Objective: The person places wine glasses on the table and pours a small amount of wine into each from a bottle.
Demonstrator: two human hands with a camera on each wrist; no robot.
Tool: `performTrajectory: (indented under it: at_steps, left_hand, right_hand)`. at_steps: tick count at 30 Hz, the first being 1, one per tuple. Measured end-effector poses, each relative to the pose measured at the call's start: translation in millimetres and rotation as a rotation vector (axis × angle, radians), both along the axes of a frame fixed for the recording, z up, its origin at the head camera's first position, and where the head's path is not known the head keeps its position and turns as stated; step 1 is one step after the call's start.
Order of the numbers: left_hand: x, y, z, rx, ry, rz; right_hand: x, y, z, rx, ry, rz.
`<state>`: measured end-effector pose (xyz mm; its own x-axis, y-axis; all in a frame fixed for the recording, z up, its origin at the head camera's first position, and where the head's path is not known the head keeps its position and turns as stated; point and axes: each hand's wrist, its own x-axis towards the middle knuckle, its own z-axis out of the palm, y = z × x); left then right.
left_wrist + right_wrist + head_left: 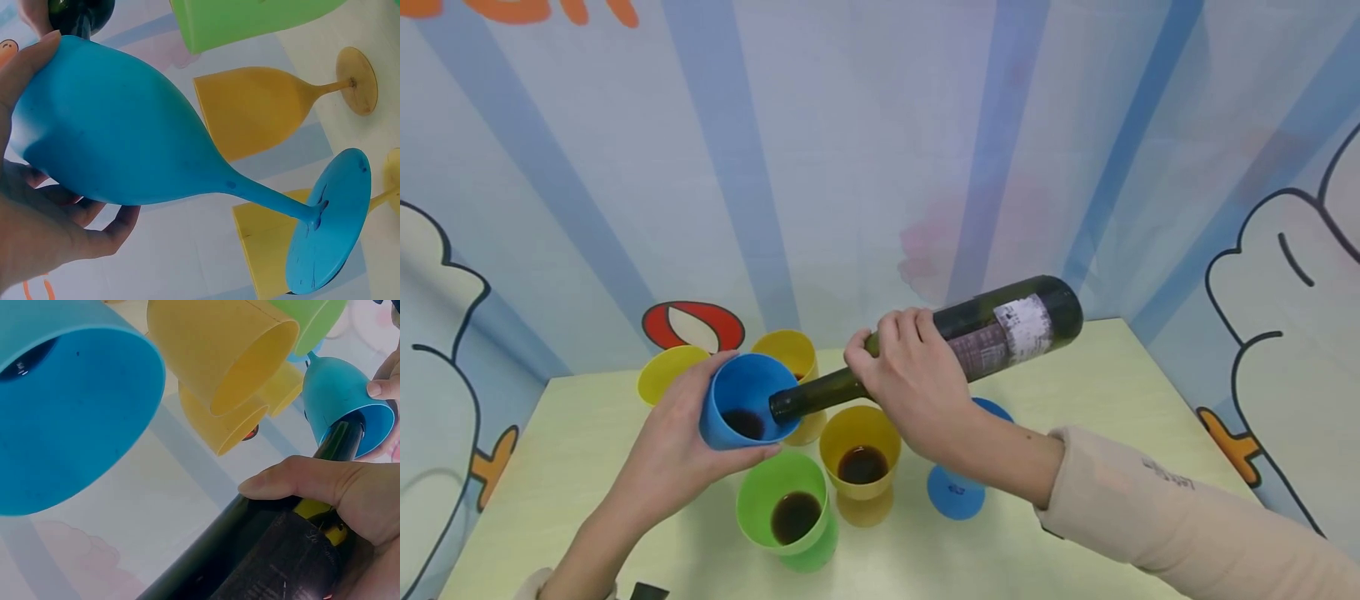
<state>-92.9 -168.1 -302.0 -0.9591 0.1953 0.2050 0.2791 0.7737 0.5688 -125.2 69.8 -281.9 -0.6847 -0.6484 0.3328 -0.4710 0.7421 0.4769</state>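
Note:
My left hand point(673, 437) grips the bowl of a blue goblet point(741, 383), which is tilted and holds a little dark liquid. In the left wrist view, the stem and foot of this goblet point(137, 125) stick out free, with the thumb near the rim and the fingers beneath the bowl. My right hand point(917, 375) holds a dark green wine bottle point(1022, 325) around its shoulder, base raised to the right. The bottle's mouth lies inside the goblet's rim, as the bottle point(231, 544) also shows in the right wrist view. A stream cannot be made out.
Close below the hands, a green goblet point(756, 487) and a yellow goblet point(880, 437) contain dark liquid. Behind stand another yellow goblet point(782, 343) and a yellow one point(666, 375) partly behind my left hand. My right forearm partly covers a second blue goblet point(957, 496). A printed backdrop point(865, 167) borders the table point(1022, 550).

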Motion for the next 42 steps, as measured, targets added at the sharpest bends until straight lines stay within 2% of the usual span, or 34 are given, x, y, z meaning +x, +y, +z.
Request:
performTrajectory:
  at_steps: [9,17,21,28,37,42]
  left_hand:
    - [2.5,-3.5,3.1,0.054,-0.036,0.027]
    - [3.4,-6.8,8.3,0.091,-0.065,0.054]
    - [4.2,-9.5,10.8,0.121,-0.064,0.067]
    - [5.6,-20.8,14.0,0.154,-0.107,0.099]
    - [13.0,-43.5,6.9,0.127,-0.204,0.243]
    - [16.8,-59.2,-2.1,0.143,-0.215,0.296]
  right_hand:
    - [0.0,5,-0.1,-0.059,-0.044,0.004]
    - [-4.9,12,-1.7,-0.136,0.003,0.063]
    - [-9.1,17,-1.5,-0.165,-0.006,0.056]
    - [-15.4,32,4.7,-0.206,-0.181,-0.054]
    - [-24.7,65,9.1,-0.359,-0.428,-0.194]
    - [-31.9,87,3.4,-0.462,-0.491,-0.239]
